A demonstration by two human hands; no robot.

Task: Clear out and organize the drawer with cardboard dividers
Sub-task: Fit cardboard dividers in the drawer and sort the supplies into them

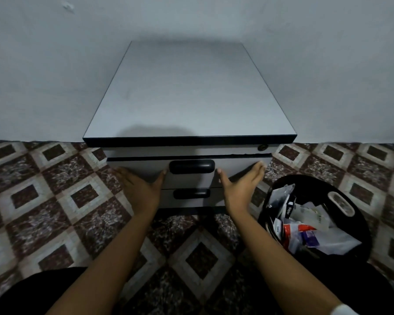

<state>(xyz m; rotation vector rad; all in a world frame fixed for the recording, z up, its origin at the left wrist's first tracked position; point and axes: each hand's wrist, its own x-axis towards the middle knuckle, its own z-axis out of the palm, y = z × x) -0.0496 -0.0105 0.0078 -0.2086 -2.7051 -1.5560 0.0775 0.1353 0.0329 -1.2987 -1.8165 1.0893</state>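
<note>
Hands: left hand (141,187) and right hand (241,187) flat, fingers spread, against the drawer (234,165) either side of its handle (192,166).
Drawer: front faces the person; long axis runs left-right.
Hidden: drawer's inside; contents of the bin (305,184) are blurred.

The drawer cabinet (189,92) is pale grey with a black edge band (189,140) and black handles (192,166); the wall (55,64) is plain grey-white. Floor tiles (55,201) show cream and mottled maroon diamonds, and the black bin (305,181) holds white, red and blue wrappers (305,233).
</note>
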